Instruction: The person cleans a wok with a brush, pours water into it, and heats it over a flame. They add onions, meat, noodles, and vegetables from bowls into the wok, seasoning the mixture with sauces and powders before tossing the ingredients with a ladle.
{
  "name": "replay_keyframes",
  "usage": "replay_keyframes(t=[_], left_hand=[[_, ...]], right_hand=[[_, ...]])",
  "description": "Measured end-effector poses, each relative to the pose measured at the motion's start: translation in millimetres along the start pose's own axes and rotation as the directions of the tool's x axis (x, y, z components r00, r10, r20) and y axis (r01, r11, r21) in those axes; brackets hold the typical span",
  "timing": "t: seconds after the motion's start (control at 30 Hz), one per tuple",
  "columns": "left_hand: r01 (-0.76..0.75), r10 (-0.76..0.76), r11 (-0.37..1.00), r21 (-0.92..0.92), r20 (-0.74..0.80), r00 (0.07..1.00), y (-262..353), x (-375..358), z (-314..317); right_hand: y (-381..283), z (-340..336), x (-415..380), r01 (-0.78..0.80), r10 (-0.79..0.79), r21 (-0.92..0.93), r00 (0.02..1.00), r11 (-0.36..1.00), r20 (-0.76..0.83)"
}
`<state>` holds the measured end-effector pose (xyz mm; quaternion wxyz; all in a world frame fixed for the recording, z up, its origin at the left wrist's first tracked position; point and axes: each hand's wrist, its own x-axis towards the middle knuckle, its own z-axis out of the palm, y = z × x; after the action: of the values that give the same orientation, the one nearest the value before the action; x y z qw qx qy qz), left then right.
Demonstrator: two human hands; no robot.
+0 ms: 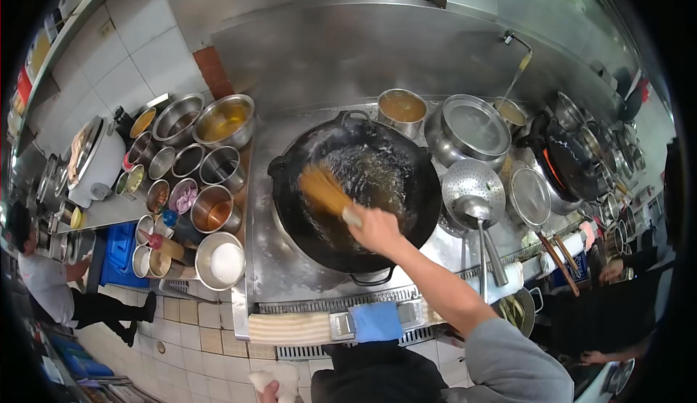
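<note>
My right hand [375, 230] is closed round the pale handle of a bamboo wok brush [321, 187]. The bristles sit in the left part of a large black wok [287, 239], which holds water with a churned, bubbly surface [370, 174]. Low in the view, my left hand [270, 391] shows only in part and grips a whitish cloth [279, 375]. Right of the wok, a perforated skimmer [472, 185] lies with a ladle [475, 208] on top of it, both handles towards me.
On the left stand several metal pots and bowls, one with white powder [227, 263] and one with yellow oil [223, 121]. A lidded pot [475, 127] and a mesh strainer [530, 196] are at right. Water runs from a tap [524, 62]. Other people stand at both sides.
</note>
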<state>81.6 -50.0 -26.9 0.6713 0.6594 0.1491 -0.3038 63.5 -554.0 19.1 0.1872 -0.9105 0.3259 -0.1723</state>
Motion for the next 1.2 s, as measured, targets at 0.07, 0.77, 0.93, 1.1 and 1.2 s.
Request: replay_keyframes(t=[0.07, 0.77, 0.93, 1.1, 1.2], left_hand=[[0.005, -0.004, 1.0, 0.003, -0.014, 1.0, -2.1, -4.0, -1.6], [0.016, -0.013, 0.999, 0.043, -0.062, 0.998, 6.4, -3.2, -30.3], [0.017, -0.015, 0.999, 0.037, -0.053, 0.998, 9.7, 2.0, -37.5], [0.017, -0.015, 0.999, 0.041, -0.056, 0.998, 17.3, 10.8, -44.1], [0.009, -0.007, 0.998, 0.056, -0.039, 0.999, 20.7, 15.9, -42.0]], right_hand=[[1.1, -26.8, -37.0, 0.016, 0.009, -0.142, 0.985, 0.99, 0.174], [-10.5, -5.5, 50.4, -0.428, 0.432, 0.171, 0.902, 0.887, 0.011], [-22.8, 44.5, 12.5, -0.376, 0.391, 0.536, 0.916, 0.756, 0.092], [-27.0, -10.5, -44.4, -0.494, 0.248, 0.613, 0.861, 0.617, 0.444], [-39.3, -24.7, 5.3, -0.444, 0.262, 0.669, 0.895, 0.596, 0.361]])
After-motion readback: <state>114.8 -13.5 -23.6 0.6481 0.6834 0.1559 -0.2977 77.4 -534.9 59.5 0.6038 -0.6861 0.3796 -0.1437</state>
